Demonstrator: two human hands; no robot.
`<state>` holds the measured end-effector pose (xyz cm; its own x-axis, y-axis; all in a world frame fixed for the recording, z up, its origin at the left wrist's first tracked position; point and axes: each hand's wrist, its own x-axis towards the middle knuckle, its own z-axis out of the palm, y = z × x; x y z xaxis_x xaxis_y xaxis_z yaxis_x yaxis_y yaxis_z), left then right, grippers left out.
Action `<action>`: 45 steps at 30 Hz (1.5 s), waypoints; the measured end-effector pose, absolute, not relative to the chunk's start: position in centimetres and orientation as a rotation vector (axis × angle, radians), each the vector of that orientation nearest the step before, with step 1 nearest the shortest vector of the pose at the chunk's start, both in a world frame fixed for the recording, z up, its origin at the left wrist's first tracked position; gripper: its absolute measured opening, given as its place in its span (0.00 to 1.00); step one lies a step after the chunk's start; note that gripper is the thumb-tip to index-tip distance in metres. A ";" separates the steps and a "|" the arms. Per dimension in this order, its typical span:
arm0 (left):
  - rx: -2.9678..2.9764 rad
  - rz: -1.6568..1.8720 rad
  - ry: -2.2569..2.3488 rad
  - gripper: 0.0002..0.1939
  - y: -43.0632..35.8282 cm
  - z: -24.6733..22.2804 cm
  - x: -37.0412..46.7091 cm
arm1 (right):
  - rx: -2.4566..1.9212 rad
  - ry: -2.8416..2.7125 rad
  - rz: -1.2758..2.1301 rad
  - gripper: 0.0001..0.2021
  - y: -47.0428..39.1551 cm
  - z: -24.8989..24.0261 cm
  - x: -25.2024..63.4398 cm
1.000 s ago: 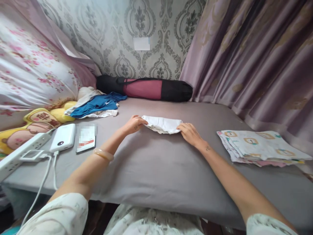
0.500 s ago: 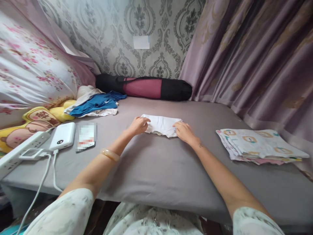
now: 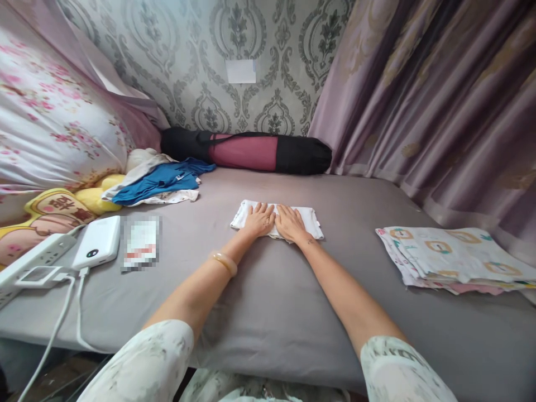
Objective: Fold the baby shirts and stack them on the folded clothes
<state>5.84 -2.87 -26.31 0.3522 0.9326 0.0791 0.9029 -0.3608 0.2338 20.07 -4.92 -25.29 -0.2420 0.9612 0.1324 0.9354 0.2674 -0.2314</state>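
Observation:
A folded white cloth (image 3: 310,220) lies flat on the grey bed sheet (image 3: 268,301) in front of me. It looks like a small garment, though my hands cover its middle. My left hand (image 3: 259,220) rests palm down on it, left of centre, with the fingers stretched out. Close beside it, my right hand (image 3: 290,223) presses flat on the cloth too, fingers extended. Neither hand grasps anything. The ends of the cloth stick out on both sides of my hands.
At right lies a stack of folded printed cloths (image 3: 456,254). A blue garment (image 3: 161,181) lies crumpled at far left, near a yellow cushion (image 3: 54,209). A white power bank (image 3: 98,243) and a power strip (image 3: 36,262) sit at left. A long black-and-red bag (image 3: 243,152) lies against the wall.
Both hands have moved inward from the cloth's two ends to its middle and now lie flat on it. The cloth looks wider and smoother. The camera view has shifted slightly.

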 end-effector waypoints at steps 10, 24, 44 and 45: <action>2.396 0.286 1.768 0.32 -2.2 -26.3 4.4 | -1.922 -2.213 0.174 0.27 -4.6 -25.6 22.0; 2.355 0.145 1.807 0.34 -1.6 -26.4 -0.2 | -2.057 -2.229 0.183 0.31 -5.4 -25.9 26.6; 2.538 0.247 1.689 0.29 -1.7 -26.7 1.7 | -2.063 -2.223 0.208 0.29 -5.6 -25.1 23.9; 2.536 0.257 1.688 0.29 -1.7 -26.7 1.7 | -2.063 -2.222 0.203 0.29 -5.6 -25.1 23.9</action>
